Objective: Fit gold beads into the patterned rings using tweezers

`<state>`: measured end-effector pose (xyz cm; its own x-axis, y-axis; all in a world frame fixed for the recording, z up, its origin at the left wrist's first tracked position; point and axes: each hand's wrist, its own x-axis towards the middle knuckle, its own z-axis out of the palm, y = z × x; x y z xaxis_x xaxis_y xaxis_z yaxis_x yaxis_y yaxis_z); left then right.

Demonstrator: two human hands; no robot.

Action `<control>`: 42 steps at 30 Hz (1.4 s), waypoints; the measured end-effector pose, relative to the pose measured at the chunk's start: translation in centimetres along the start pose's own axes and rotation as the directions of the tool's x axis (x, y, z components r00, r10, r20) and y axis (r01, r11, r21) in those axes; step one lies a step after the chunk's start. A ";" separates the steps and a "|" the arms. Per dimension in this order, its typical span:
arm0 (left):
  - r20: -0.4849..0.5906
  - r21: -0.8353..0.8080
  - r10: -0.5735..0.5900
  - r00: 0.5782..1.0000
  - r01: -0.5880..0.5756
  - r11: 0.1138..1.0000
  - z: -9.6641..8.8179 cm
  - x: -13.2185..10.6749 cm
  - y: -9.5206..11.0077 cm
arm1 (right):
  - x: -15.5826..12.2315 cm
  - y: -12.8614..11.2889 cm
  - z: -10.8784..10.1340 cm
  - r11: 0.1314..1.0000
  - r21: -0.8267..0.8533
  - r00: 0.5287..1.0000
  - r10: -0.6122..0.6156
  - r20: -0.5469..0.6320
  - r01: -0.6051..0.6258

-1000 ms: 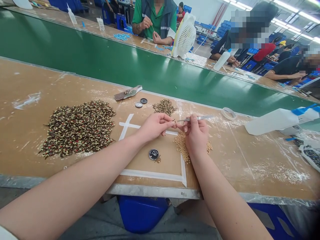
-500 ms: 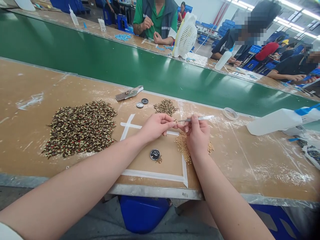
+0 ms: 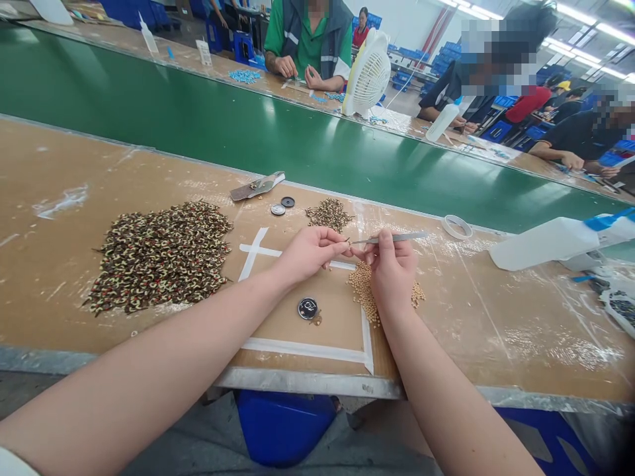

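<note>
My left hand (image 3: pixel 310 251) pinches a tiny dark part between thumb and fingers above the taped white rectangle (image 3: pixel 302 347). My right hand (image 3: pixel 391 268) grips metal tweezers (image 3: pixel 394 237), whose tips meet the small part at my left fingertips. Under my right hand lies a heap of small tan beads (image 3: pixel 364 291). A big pile of dark, cream and red parts (image 3: pixel 159 254) lies to the left, and a smaller brown pile (image 3: pixel 328 213) just beyond my hands. A round black cap (image 3: pixel 307 308) sits inside the rectangle.
Two small discs (image 3: pixel 281 205) and a metal scraper (image 3: pixel 256 186) lie near the green conveyor belt (image 3: pixel 248 132). A tape ring (image 3: pixel 455 226) and a white squeeze bottle (image 3: pixel 550 241) lie at right. A white fan (image 3: pixel 368 73) and seated workers are across the belt.
My hands have stayed nearly still, fingertips and tweezers together. The worker in green across the belt lowered a raised hand to the table.
</note>
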<state>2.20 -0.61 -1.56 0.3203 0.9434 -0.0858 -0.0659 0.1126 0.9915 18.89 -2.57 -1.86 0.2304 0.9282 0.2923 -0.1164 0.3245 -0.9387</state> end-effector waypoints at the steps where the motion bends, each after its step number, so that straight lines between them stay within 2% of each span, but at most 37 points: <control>1: -0.001 0.001 0.003 1.000 -0.003 1.000 0.0 0.0 0.0 | 0.0 0.0 0.0 1.000 0.005 1.000 -0.004 -0.004 0.004; 14: 0.011 -0.008 0.035 0.999 -0.035 0.999 -0.1 0.0 -0.1 | 0.1 0.1 0.0 0.998 0.037 0.999 0.044 0.015 -0.044; 21: 0.026 -0.010 0.013 1.000 -0.012 1.000 -0.1 -0.2 0.1 | 0.1 0.3 -0.3 0.996 0.065 0.998 0.057 0.031 -0.059; 35: 0.045 -0.024 0.006 0.999 -0.005 1.000 0.0 -0.6 0.9 | 0.1 0.2 -0.6 1.000 -0.024 0.997 0.012 0.071 -0.011; 42: 0.068 0.052 -0.044 0.997 0.041 0.998 -0.2 -0.5 1.1 | 0.5 -0.3 -0.7 0.998 -0.054 0.998 0.026 0.062 -0.023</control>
<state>1.72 -0.91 -0.40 0.3863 0.9142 -0.1228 -0.0040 0.1347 0.9909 19.72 -2.36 -1.53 0.1668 0.9459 0.2782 -0.0698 0.2928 -0.9536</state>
